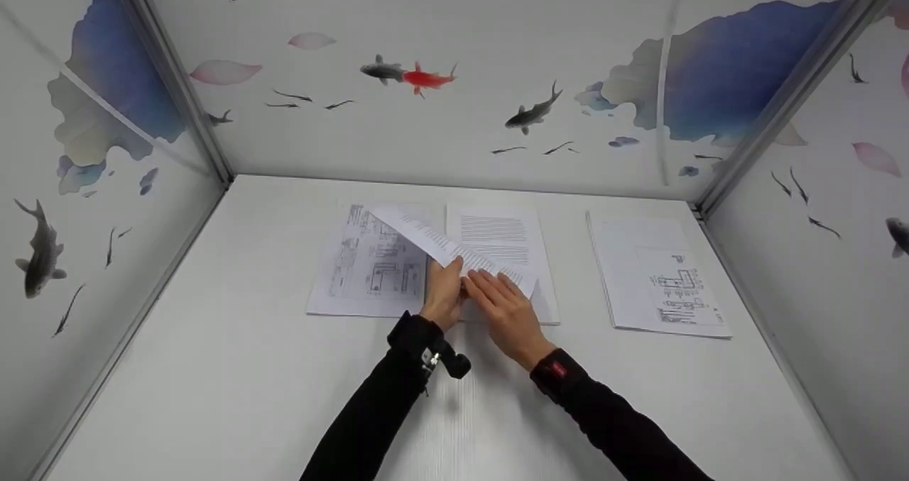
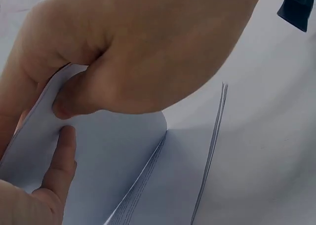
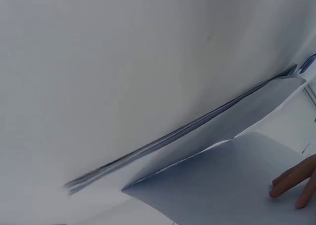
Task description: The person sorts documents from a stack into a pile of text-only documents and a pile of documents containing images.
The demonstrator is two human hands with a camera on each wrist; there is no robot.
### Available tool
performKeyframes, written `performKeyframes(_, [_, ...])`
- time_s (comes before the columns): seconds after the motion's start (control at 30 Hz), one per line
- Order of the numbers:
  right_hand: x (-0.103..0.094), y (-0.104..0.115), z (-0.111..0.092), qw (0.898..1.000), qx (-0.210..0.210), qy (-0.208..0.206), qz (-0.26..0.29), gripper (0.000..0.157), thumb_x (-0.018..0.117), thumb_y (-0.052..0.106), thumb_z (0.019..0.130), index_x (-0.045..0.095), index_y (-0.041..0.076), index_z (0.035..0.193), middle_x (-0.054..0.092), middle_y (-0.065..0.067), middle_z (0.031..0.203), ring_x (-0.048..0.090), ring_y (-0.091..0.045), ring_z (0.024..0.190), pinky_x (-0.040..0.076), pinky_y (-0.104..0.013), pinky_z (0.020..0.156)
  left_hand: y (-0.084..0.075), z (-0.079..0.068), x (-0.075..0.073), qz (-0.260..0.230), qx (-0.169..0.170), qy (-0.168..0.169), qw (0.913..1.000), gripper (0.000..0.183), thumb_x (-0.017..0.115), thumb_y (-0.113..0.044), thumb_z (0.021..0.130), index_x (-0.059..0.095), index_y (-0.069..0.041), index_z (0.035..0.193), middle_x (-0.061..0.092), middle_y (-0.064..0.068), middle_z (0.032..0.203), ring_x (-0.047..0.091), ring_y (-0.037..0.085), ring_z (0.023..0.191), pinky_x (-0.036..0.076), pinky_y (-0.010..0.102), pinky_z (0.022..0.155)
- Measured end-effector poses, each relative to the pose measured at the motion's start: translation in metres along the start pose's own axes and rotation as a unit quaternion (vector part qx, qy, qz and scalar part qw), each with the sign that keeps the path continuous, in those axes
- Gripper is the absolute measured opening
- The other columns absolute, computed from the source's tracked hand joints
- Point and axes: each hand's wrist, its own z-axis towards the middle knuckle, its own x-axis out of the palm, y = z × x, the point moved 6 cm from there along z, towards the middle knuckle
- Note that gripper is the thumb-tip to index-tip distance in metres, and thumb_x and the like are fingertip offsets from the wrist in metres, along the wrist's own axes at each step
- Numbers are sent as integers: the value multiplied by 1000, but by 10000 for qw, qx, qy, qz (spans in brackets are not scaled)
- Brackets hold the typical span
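Observation:
A printed sheet (image 1: 426, 239) is lifted at a slant over a stack of text pages (image 1: 497, 225). My left hand (image 1: 444, 293) pinches its near edge; in the left wrist view the left thumb (image 2: 74, 99) lies on the sheet's blank face, with the other fingers behind it. My right hand (image 1: 504, 317) is just to the right, its extended fingers touching the same sheet. Fingertips (image 3: 286, 183) rest against the blank paper (image 3: 207, 185) in the right wrist view. Beside the text pages, to the left, lies a stack of printed diagrams (image 1: 369, 275).
Another paper stack (image 1: 639, 253) with a drawing on top lies apart at the right. All the papers are on a white table (image 1: 213, 367). White panels (image 1: 454, 140) painted with fish and petals enclose its back and sides.

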Motion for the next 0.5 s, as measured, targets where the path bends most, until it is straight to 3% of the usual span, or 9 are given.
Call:
performKeyframes(0.07, [1,-3,1,9979,171,136,603,50,63,-2,86,60,8,134,63,-9,133,60,-26,123,45,-49,103,-3,0,-2,80,96,7,9999,45,36,-9,105,33,-10,149,54,20,137,61,28,116,55,29,79])
performKeyframes(0.13, [2,-12,2,9900,612,235,1247,44,61,5,90,60,9,134,62,-8,135,58,-25,125,44,-47,105,-8,0,-4,245,249,102,9993,47,36,-7,103,32,-13,150,54,18,139,60,28,117,56,33,84])
performKeyframes(0.23, [2,-34,2,9630,1693,155,2089,34,60,12,96,63,10,129,64,-8,132,59,-25,124,44,-45,104,-13,0,-8,486,328,332,9977,46,38,-7,101,37,-13,147,58,17,134,63,27,113,55,36,86])
performKeyframes(0.3, [3,-53,0,9340,2555,59,2495,31,59,12,97,64,9,127,65,-9,130,58,-26,124,45,-44,104,-15,-1,-11,614,255,443,9968,43,41,-8,99,43,-10,142,62,16,129,66,26,108,55,36,85])
performKeyframes(0.37, [5,-72,-4,8962,3403,106,2845,33,60,13,97,63,7,129,62,-13,133,55,-29,128,43,-45,106,-16,-2,-15,701,113,486,9963,40,44,-9,96,48,-9,136,65,15,122,67,24,104,55,35,84])
performKeyframes(0.43, [10,-88,-11,8523,4120,407,3197,42,60,17,98,54,5,138,53,-16,143,46,-31,136,38,-48,111,-18,-2,-19,806,32,429,9958,40,48,-9,92,51,-10,132,67,12,117,68,22,101,53,33,83])
performKeyframes(0.5, [17,-101,-20,7977,4718,873,3654,56,59,27,99,41,5,148,40,-18,153,35,-32,144,31,-48,115,-19,-3,-23,895,33,377,9953,42,52,-8,88,53,-10,130,68,9,114,68,20,98,51,31,83])
